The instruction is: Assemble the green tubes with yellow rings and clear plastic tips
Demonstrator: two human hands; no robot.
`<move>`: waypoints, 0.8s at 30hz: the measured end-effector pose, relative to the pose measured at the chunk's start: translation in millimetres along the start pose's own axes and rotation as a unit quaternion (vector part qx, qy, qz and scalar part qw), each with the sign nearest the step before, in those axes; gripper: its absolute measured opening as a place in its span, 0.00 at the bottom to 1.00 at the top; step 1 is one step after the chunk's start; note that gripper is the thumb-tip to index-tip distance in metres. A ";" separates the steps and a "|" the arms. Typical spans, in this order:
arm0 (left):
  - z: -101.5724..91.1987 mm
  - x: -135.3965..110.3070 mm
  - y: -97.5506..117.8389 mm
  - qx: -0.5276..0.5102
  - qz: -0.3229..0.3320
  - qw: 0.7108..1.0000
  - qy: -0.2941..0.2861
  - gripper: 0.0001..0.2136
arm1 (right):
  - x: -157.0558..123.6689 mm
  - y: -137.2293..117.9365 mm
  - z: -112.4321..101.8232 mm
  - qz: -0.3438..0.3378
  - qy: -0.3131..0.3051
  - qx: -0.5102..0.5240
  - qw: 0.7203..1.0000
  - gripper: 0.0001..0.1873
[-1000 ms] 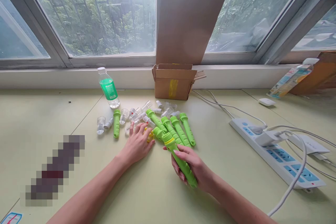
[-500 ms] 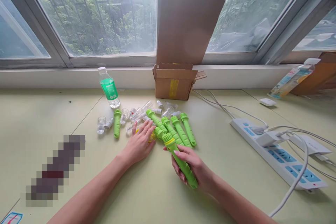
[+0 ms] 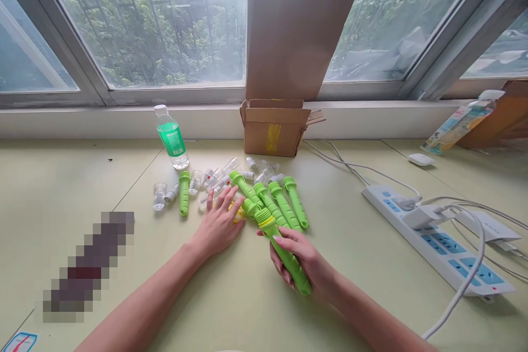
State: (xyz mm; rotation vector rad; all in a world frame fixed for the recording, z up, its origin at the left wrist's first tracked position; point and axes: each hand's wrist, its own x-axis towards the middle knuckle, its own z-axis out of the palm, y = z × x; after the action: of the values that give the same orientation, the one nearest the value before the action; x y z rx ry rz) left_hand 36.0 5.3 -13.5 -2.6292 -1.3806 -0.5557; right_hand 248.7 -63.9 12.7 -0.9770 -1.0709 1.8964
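My right hand (image 3: 303,258) is wrapped round a green plastic handle (image 3: 286,256) with a threaded top and a yellow ring below the thread. The handle is tilted, its threaded end pointing up and left. My left hand (image 3: 220,224) lies with fingers spread over some yellow rings (image 3: 238,219), which it partly hides. Beside it is the tip of another green handle (image 3: 249,208). Several more green handles (image 3: 296,203) lie behind my right hand. Around my left fingertips are clear ribbed plastic caps (image 3: 194,182) and small white cylindrical parts (image 3: 171,193).
A bottle with a green label (image 3: 172,140) stands behind the parts. An open cardboard box (image 3: 272,132) is at the back by the window. To the right lie a white power strip (image 3: 437,242) with cables, a white case (image 3: 421,160) and a tilted bottle (image 3: 462,124).
My left fingers have bent and shifted slightly over the yellow rings. My right hand and the green handle in it stay nearly still.
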 end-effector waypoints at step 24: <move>3.2 -3.9 -1.4 0.016 -0.019 0.999 -0.023 0.19 | 0.1 -0.7 1.2 0.004 0.002 -0.005 1.000 0.19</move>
State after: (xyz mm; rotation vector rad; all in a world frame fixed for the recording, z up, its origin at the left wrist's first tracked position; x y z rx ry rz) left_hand 33.8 4.0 -18.1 -2.6114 -1.4435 -0.4772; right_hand 247.7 -64.0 13.7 -0.9914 -1.0771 1.8968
